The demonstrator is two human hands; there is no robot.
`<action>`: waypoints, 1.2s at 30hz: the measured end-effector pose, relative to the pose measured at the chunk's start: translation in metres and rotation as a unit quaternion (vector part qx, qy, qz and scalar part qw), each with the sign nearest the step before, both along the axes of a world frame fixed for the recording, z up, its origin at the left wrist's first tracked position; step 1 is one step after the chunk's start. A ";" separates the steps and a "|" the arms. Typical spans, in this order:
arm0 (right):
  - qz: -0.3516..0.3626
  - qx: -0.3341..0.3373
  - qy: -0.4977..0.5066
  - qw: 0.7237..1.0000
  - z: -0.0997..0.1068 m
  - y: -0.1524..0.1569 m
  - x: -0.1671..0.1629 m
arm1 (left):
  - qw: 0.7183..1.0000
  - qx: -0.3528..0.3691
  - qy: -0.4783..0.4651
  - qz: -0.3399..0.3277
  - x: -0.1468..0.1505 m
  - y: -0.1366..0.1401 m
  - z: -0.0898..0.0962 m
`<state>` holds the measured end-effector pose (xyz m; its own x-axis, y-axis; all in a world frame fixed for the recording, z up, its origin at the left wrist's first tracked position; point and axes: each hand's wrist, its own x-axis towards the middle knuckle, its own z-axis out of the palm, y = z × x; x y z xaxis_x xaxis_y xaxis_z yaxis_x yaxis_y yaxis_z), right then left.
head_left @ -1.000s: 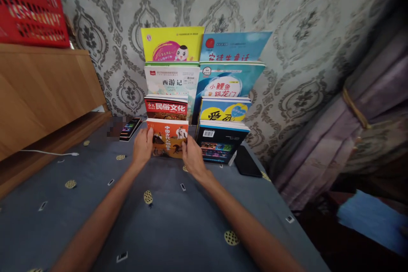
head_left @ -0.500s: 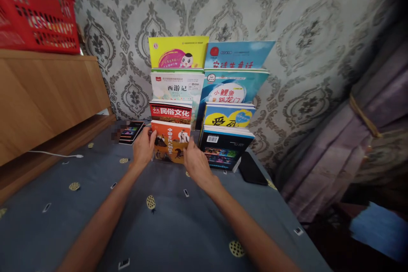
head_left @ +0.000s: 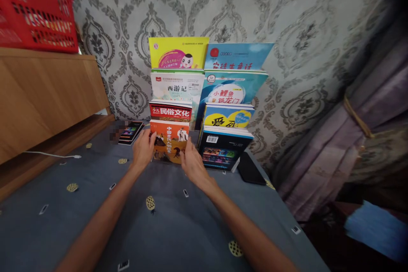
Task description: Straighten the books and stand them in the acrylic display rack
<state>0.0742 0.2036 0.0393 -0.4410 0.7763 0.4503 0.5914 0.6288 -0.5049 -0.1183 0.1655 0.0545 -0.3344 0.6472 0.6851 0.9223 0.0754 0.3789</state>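
An orange book (head_left: 168, 144) stands upright at the front of the left column of books. My left hand (head_left: 144, 148) grips its left edge, the thumb near the front cover. At its right edge my right hand (head_left: 193, 161) holds it too, the far fingers hidden behind. Right behind it are a red book (head_left: 172, 111), a white book (head_left: 178, 83) and a yellow book (head_left: 178, 51), stepped upward. In the right column stand a black book (head_left: 219, 148), a yellow-and-blue book (head_left: 228, 115), a teal book (head_left: 236, 87) and a blue book (head_left: 240, 55).
Left of the books, a small dark book (head_left: 130, 131) lies flat. A black phone-like slab (head_left: 251, 170) lies at right. A white cable (head_left: 54, 154) comes from the wooden cabinet (head_left: 51, 97), which bears a red basket (head_left: 38, 12). A curtain (head_left: 325, 170) hangs at right.
The orange book has shifted slightly left, and its right edge stands further from the black book. My right hand has moved a little left with it; my left hand stays at the left edge.
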 end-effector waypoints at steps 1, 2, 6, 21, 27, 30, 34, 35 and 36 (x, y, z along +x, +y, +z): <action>0.002 0.003 0.003 1.000 -0.001 0.001 0.000 | 1.000 0.002 0.001 0.000 0.000 0.000 0.000; 0.003 0.005 0.004 1.000 -0.002 0.001 0.000 | 1.000 0.003 0.002 0.000 0.000 0.000 -0.001; 0.004 0.016 0.011 1.000 -0.007 0.004 0.000 | 1.000 -0.001 0.000 0.003 -0.001 0.001 -0.002; 0.021 0.035 0.053 0.998 -0.017 0.010 0.002 | 1.000 -0.009 0.007 0.016 0.002 0.001 -0.003; 0.024 0.037 0.054 0.998 -0.014 0.008 0.003 | 1.000 -0.007 0.008 0.019 0.004 -0.001 -0.002; 0.021 0.036 0.051 0.998 -0.014 0.008 0.003 | 1.000 -0.007 0.012 0.024 0.006 -0.003 0.000; 0.016 0.033 0.042 0.998 -0.012 0.008 0.003 | 1.000 0.003 0.008 0.020 0.008 -0.005 0.002; 0.015 0.035 0.042 0.998 -0.011 0.008 0.003 | 1.000 0.005 0.006 0.018 0.008 -0.006 0.003; 0.015 0.038 0.044 0.998 -0.011 0.008 0.003 | 1.000 0.006 0.004 0.017 0.008 -0.006 0.003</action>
<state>0.0772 0.2113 0.0284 -0.4197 0.7251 0.5459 0.5269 0.6844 -0.5040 -0.1106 0.1595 0.0573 -0.3505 0.6274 0.6954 0.9224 0.1024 0.3725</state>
